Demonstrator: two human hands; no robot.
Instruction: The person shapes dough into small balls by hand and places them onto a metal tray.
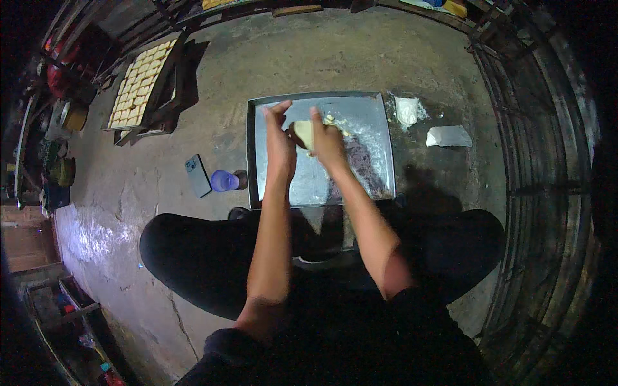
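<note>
Head cam: left hand's [281, 143] fingers loosely spread, can't tell right hand's [329, 143], upper-left pale pieces [139, 87] look done, upper-center dough lump [304, 134] seems unfinished.

The floor [283, 55] is bare grey concrete, stained in patches, with a thin crack [183, 325] running across its lower left. Dark slatted racks [541, 193] line the right side, and more dim shelving [29, 148] stands along the left. A low stand [168, 106] at upper left casts a hard shadow [192, 80]. White glare [96, 235] brightens the floor at left; the room's edges sink into darkness.
</note>
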